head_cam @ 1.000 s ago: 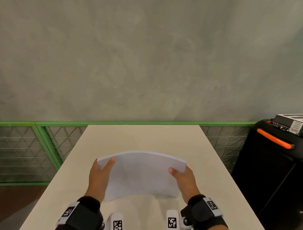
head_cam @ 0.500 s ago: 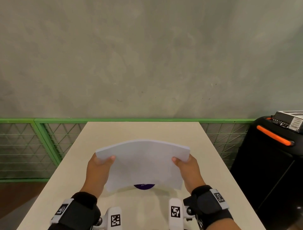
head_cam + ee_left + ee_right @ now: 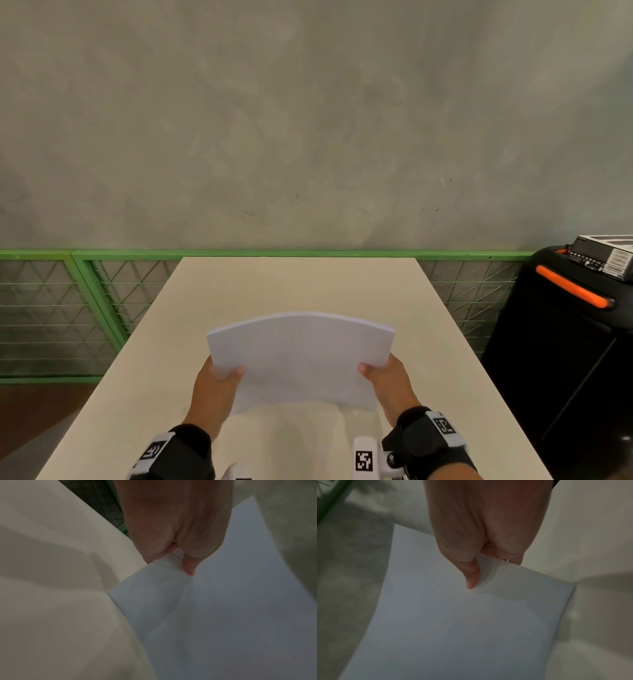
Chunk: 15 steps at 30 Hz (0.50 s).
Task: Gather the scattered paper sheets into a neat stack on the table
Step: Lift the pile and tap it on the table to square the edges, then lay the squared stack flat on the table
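Left hand [image 3: 214, 387] and right hand [image 3: 390, 380] each pinch a side edge of a bowed paper stack [image 3: 301, 356] above the bench [image 3: 301, 284], its far half bare.

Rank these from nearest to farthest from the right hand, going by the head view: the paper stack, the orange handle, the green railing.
1. Paper stack: gripped by the right hand at its right edge.
2. Orange handle: on the black unit, off to the right.
3. Green railing: beyond the table's far end; its left stretch is farthest.
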Available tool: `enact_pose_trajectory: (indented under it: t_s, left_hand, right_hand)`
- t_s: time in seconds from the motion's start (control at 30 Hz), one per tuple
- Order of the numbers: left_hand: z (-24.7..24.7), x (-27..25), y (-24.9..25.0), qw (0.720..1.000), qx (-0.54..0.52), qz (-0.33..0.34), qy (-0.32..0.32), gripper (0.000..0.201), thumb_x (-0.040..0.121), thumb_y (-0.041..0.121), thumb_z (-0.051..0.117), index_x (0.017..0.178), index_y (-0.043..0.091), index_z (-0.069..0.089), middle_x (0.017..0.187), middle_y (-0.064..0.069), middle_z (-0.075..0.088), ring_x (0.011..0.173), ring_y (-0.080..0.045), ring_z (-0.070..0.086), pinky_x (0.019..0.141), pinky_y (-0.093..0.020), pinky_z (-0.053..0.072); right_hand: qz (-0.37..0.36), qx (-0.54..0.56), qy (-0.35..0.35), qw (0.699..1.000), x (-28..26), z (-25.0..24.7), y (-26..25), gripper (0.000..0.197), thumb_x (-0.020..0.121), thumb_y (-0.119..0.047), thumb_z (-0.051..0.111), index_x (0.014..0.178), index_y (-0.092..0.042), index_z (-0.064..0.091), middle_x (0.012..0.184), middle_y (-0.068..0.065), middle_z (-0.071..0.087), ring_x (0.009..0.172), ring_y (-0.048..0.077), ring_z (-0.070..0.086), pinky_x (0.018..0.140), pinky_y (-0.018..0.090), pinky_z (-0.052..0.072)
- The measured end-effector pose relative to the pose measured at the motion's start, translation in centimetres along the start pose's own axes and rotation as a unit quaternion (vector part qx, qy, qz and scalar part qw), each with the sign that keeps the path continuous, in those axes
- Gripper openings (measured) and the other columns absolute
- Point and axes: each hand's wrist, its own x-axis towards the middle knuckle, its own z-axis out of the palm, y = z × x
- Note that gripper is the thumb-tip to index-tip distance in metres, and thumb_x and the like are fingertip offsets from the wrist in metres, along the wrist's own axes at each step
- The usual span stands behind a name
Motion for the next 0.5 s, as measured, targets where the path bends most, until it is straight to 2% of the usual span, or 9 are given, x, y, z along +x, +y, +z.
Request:
enact_pose_trajectory:
  t_s: [0.1,0.17,0.27,0.33,0.43,0.5]
  left_hand:
    - [0.2,-0.1,-1.8,0.998,0.057,-0.005,0.011,0.026,0.085,-0.002,0.056,0.110,0.006,0.054,0.110,-0.016,0.060,0.104,-0.034,0.056,0.086,-0.037,0.041]
    - [0.3,-0.2,-2.8,0.995,0.094,-0.021,0.016,0.029,0.086,-0.002,0.054,0.115,-0.001,0.055,0.110,-0.018,0.060,0.097,-0.029,0.053,0.083,-0.034,0.038]
    - [0.1,-0.3,-3.9,0.987,0.153,-0.044,0.015,0.028,0.089,0.001,0.051,0.116,-0.005,0.056,0.116,-0.024,0.062,0.102,-0.035,0.056,0.081,-0.033,0.036]
    - [0.0,-0.1,-4.1,0.980,0.191,-0.051,0.008,0.029,0.090,0.003,0.051,0.117,-0.005,0.056,0.120,-0.026,0.062,0.110,-0.039,0.055,0.082,-0.033,0.036]
    - [-0.4,0.2,-3.5,0.973,0.226,-0.048,-0.007,0.034,0.090,0.002,0.049,0.123,-0.003,0.053,0.125,-0.023,0.059,0.116,-0.037,0.053,0.087,-0.033,0.036]
    - [-0.6,0.4,-2.9,0.970,0.240,-0.037,-0.019,0.035,0.089,0.000,0.048,0.124,-0.003,0.053,0.124,-0.023,0.059,0.115,-0.037,0.053,0.090,-0.034,0.037]
  right_hand:
    - [0.027,-0.061,-0.008,0.998,0.5,-0.3,1.9,0.031,0.083,0.010,0.048,0.086,-0.019,0.059,0.097,0.010,0.065,0.098,0.032,0.059,0.086,0.038,0.046]
    - [0.051,-0.119,-0.016,0.991,0.8,-0.5,3.2,0.028,0.082,0.010,0.045,0.092,-0.013,0.058,0.102,0.014,0.063,0.104,0.034,0.058,0.089,0.039,0.046]
    - [0.065,-0.222,-0.028,0.973,0.9,-0.8,4.2,0.023,0.084,0.007,0.041,0.094,-0.010,0.053,0.102,0.013,0.058,0.096,0.028,0.053,0.084,0.031,0.041]
    - [0.064,-0.267,-0.024,0.961,0.9,-1.0,4.4,0.026,0.086,0.003,0.041,0.103,-0.012,0.055,0.108,0.012,0.059,0.101,0.028,0.054,0.087,0.030,0.041]
    - [0.061,-0.280,-0.013,0.958,0.8,-1.0,4.3,0.038,0.088,0.001,0.043,0.124,-0.008,0.053,0.122,0.012,0.059,0.112,0.028,0.053,0.095,0.030,0.039]
    - [0.048,-0.273,-0.015,0.961,0.8,-1.1,4.1,0.038,0.089,0.001,0.044,0.124,-0.010,0.053,0.121,0.010,0.059,0.115,0.027,0.053,0.098,0.029,0.039]
